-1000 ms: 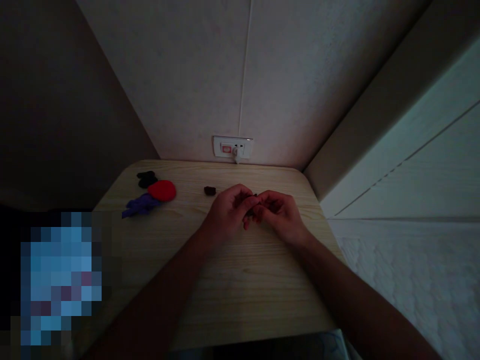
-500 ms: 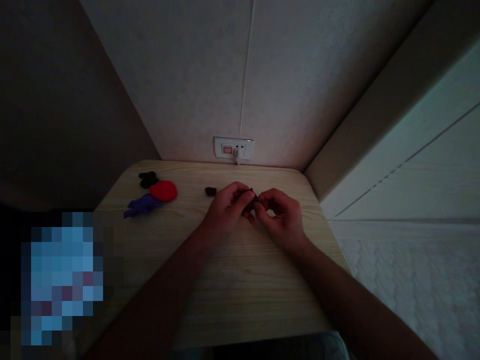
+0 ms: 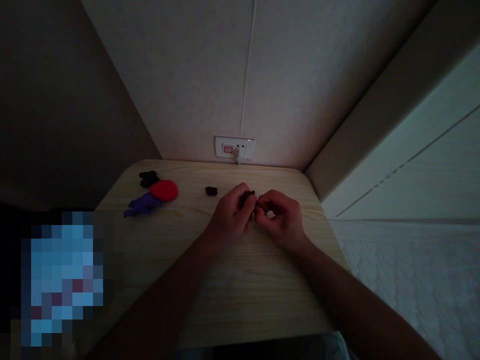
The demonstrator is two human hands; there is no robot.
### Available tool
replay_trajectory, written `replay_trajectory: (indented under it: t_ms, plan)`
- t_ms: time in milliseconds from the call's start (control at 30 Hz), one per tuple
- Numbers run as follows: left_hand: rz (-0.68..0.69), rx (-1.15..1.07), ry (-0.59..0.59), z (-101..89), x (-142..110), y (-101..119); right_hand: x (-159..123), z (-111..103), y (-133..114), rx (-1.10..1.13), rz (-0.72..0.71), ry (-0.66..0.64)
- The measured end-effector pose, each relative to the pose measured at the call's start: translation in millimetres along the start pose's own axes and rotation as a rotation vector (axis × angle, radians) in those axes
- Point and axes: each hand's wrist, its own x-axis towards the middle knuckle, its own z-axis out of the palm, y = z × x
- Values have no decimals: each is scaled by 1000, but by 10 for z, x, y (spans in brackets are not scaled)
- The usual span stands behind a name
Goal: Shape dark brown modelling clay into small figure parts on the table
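My left hand (image 3: 229, 218) and my right hand (image 3: 282, 219) meet over the far middle of a light wooden table (image 3: 232, 280). Both are curled, fingertips pinched together on a small dark lump (image 3: 248, 196) held between them. What the lump is made of is hard to tell in the dim light. A second small dark piece (image 3: 211, 190) lies on the table just left of my left hand.
At the table's far left lie a red flat round piece (image 3: 163, 190), a black piece (image 3: 148, 178) and a purple piece (image 3: 142, 204). A wall socket (image 3: 234, 148) with a plug sits on the wall behind. A white bed edge (image 3: 408, 260) runs along the right.
My hands have shifted slightly, the fingers working the small dark lump; my left hand has closed tighter around it. The pieces on the table have not moved.
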Motion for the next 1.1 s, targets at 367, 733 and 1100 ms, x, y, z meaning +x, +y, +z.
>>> replay_trajectory:
  t_ms: [367,733,1100]
  plan:
    - [33,-153,476,-367,200,29,54,6,145,329,321,86]
    - [28,-31,193,-258,131,-15,103,23,262,537,443,27]
    - [-94,-218,14,-174,100,-18,138,-13,173,704,523,5]
